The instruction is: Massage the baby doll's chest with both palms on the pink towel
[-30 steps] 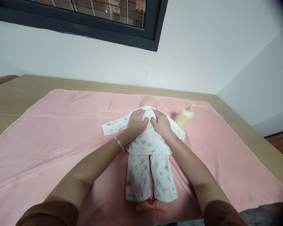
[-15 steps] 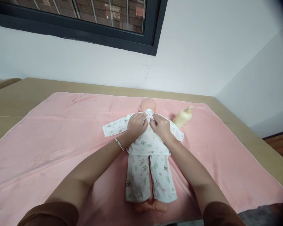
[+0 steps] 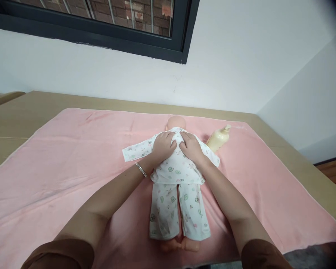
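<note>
A baby doll [image 3: 176, 121] lies stretched out, its head away from me and its bare feet close to me. It wears a white printed long-sleeved top [image 3: 177, 170] and matching trousers [image 3: 164, 209]. My left hand [image 3: 164, 145] rests flat on the left side of the doll's upper back, fingers pointing toward the head. On the right side my right hand [image 3: 192, 146] lies the same way, with its thumb near the left one. Both hands are open and touch the cloth. The doll's own hands are hidden in the sleeves.
A pink blanket [image 3: 64, 160] lies under the doll on a wooden table [image 3: 100, 102]. Right of the doll's shoulder a pale yellow pump bottle [image 3: 218, 138] lies on its side. Behind the table are a white wall and a dark-framed window [image 3: 145, 45].
My hands have slid slightly up the doll's back toward the neck. The top looks smoother below the collar. The bottle stays in place.
</note>
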A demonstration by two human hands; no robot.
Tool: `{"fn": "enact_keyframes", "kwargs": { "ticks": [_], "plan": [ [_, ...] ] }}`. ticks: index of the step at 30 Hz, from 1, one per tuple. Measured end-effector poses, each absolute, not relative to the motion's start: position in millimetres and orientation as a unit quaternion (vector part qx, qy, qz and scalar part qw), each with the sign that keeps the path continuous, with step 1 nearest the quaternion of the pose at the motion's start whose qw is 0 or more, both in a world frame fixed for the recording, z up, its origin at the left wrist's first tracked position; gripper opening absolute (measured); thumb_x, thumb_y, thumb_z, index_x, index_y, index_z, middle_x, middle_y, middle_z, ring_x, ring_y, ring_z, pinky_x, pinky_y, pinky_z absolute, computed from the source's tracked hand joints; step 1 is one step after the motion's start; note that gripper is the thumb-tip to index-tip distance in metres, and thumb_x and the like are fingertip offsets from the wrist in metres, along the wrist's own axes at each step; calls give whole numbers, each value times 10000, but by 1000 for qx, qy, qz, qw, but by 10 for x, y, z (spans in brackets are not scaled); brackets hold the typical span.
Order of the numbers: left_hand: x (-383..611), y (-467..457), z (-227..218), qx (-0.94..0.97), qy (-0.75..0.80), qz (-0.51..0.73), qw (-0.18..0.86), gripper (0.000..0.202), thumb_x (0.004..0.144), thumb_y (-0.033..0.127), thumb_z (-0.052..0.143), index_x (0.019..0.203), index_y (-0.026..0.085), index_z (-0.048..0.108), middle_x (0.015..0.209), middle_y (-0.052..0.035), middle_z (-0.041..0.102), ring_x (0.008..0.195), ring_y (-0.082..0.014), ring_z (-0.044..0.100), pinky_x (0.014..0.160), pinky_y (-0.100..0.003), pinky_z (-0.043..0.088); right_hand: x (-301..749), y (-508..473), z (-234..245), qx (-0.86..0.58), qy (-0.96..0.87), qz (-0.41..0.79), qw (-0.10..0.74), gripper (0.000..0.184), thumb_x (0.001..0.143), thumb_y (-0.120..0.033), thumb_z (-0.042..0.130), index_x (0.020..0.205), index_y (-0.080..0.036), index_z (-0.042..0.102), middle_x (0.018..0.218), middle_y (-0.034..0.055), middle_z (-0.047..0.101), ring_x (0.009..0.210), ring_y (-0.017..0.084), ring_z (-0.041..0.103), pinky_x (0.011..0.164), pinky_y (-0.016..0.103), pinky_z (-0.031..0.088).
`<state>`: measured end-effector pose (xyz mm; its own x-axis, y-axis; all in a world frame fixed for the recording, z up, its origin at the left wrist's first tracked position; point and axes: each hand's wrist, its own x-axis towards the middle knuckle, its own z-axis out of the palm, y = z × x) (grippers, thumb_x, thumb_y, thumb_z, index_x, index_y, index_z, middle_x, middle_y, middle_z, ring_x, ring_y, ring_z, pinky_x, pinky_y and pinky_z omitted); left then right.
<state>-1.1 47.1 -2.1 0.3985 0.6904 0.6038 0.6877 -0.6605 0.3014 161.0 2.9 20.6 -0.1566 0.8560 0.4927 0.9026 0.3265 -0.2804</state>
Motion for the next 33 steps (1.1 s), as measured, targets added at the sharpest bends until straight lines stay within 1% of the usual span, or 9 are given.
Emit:
{"fn": "enact_keyframes", "kwargs": {
  "ticks": [4,7,10,15,18,21,26,29,33],
  "plan": [
    [-22,410,-12,825,417,378,-55,183,905,236,481,907,175,653,909,-116,685,958,-272,627,841,-403,486,1555,-49,156,-601,-723,-70,332,368,868,-181,462,1147,-182,702,1230,87,704,1176,236,621,1053,359,455],
    [-30,361,-21,819,414,389,-79,224,935,264,462,796,185,620,818,-114,654,895,-273,615,786,-402,473,1502,-117,134,-634,-689,-87,341,324,900,-208,449,1060,-189,730,1138,80,741,1126,228,653,984,335,490],
    [-25,358,-42,815,422,394,-59,236,950,300,452,904,173,644,911,-124,680,945,-278,614,824,-414,481,1491,-126,156,-659,-672,-74,330,345,908,-246,466,1149,-186,706,1174,85,728,1136,245,646,975,352,496],
    [-17,464,-73,834,413,365,-2,370,950,314,454,1255,145,579,1294,-144,628,1230,-290,548,1080,-465,398,1587,5,191,-623,-728,-14,284,524,869,-179,448,1377,-142,572,1445,112,560,1370,276,473,1158,453,350],
    [-28,507,-60,855,378,355,12,385,964,287,413,1298,155,555,1348,-135,599,1278,-273,521,1109,-467,374,1624,53,174,-605,-744,-3,284,555,838,-147,443,1376,-153,582,1463,96,545,1386,264,463,1168,455,342],
    [-41,485,-22,860,358,363,-1,297,966,261,399,1134,165,626,1163,-125,670,1122,-256,596,981,-426,458,1583,11,162,-610,-729,-30,310,504,820,-132,456,1270,-200,672,1370,56,633,1309,219,550,1130,379,400],
    [-43,387,6,839,400,364,-60,315,969,404,459,804,184,614,820,-115,642,881,-269,617,770,-403,487,1451,-135,214,-675,-666,-61,310,348,847,-203,503,1084,-259,753,1220,27,724,1167,222,649,959,325,510],
    [-31,376,-18,833,411,368,-47,309,965,431,466,908,179,636,926,-128,669,961,-279,621,835,-417,493,1452,-133,252,-686,-662,-50,298,389,858,-219,505,1185,-236,715,1284,51,690,1198,242,629,999,351,495],
    [-17,423,-47,839,416,350,-17,402,966,410,458,1256,153,564,1316,-166,604,1262,-312,528,1072,-493,400,1544,-18,236,-657,-705,-13,268,554,854,-175,482,1402,-150,560,1456,100,551,1391,273,461,1159,427,364]
  ]
}}
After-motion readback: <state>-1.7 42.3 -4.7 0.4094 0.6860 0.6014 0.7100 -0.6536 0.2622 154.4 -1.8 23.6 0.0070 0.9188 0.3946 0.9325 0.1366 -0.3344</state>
